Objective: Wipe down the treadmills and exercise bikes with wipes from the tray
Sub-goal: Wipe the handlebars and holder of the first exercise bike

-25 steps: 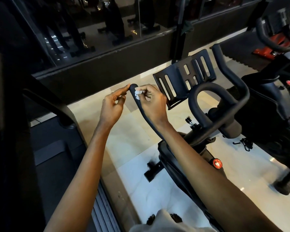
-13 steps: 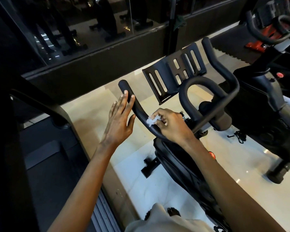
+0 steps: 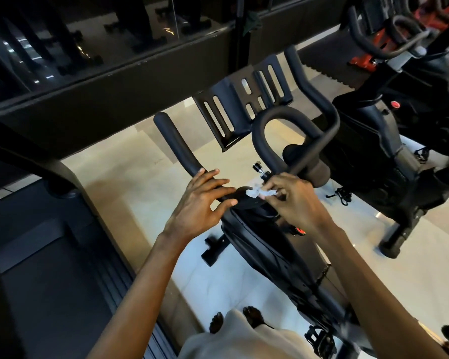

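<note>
A black exercise bike (image 3: 265, 244) stands in front of me, its left handlebar arm (image 3: 176, 146) rising up and away. My right hand (image 3: 293, 200) pinches a small crumpled white wipe (image 3: 257, 193) against the base of that bar. My left hand (image 3: 200, 206) lies over the bar just left of the wipe, fingers loosely spread and thumb below. A slotted black tablet holder (image 3: 241, 104) and a looped centre grip (image 3: 267, 141) sit beyond my hands. The wipe tray is out of sight.
A treadmill (image 3: 49, 255) with its dark belt and slanted upright lies close on the left. A second bike (image 3: 389, 141) stands to the right. A dark ledge with glass (image 3: 109, 81) runs across the back. My feet (image 3: 233, 320) stand on pale floor tiles.
My right hand has slid the wipe down the left handlebar from its tip to its base. My left hand followed down the bar and now rests over it beside the wipe.
</note>
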A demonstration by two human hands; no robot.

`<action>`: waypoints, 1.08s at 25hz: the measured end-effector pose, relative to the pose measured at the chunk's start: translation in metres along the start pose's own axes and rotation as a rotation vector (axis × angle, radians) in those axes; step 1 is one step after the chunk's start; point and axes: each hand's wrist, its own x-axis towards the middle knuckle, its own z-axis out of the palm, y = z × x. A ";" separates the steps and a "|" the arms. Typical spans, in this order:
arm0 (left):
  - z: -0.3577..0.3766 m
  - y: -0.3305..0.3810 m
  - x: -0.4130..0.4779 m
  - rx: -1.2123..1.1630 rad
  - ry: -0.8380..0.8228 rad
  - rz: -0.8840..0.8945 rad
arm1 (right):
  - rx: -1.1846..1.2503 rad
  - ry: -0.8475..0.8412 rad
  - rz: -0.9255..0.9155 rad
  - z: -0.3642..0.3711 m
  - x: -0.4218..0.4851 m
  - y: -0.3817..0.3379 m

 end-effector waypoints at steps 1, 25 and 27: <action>0.005 0.007 0.001 0.013 -0.009 0.009 | -0.014 0.048 0.022 -0.007 0.000 0.006; 0.073 0.105 0.029 0.102 0.200 -0.432 | 0.063 0.007 -0.116 -0.052 0.057 0.058; 0.077 0.111 0.032 0.099 0.219 -0.484 | 0.117 0.080 -0.185 -0.039 0.074 0.054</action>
